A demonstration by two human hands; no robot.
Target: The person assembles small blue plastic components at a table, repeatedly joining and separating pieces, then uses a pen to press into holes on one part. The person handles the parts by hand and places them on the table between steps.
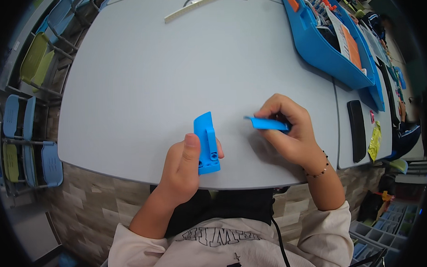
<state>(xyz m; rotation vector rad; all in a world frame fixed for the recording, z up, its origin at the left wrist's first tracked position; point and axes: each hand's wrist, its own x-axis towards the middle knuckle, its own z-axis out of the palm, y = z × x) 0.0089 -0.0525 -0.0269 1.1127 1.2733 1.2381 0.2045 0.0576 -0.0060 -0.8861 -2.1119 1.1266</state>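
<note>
My left hand (180, 165) is closed around a blue plastic building piece (203, 129), a curved panel held upright with a narrow bar along it and round holes near its lower end. The thumb presses on the panel's left side. To the right, my right hand (288, 126) pinches a second blue panel (267, 124), which lies roughly level between thumb and fingers. The two pieces are apart, both held over the near part of the grey table (174, 73). The fingers of my left hand are mostly hidden behind its piece.
A blue bin (324, 59) full of parts stands at the far right. Beside it lie a black case (357, 131) and a yellow wrapper (374, 141). A beige beam piece (190, 8) rests at the table's far edge. Chairs (37, 59) line the left; other people sit at far right.
</note>
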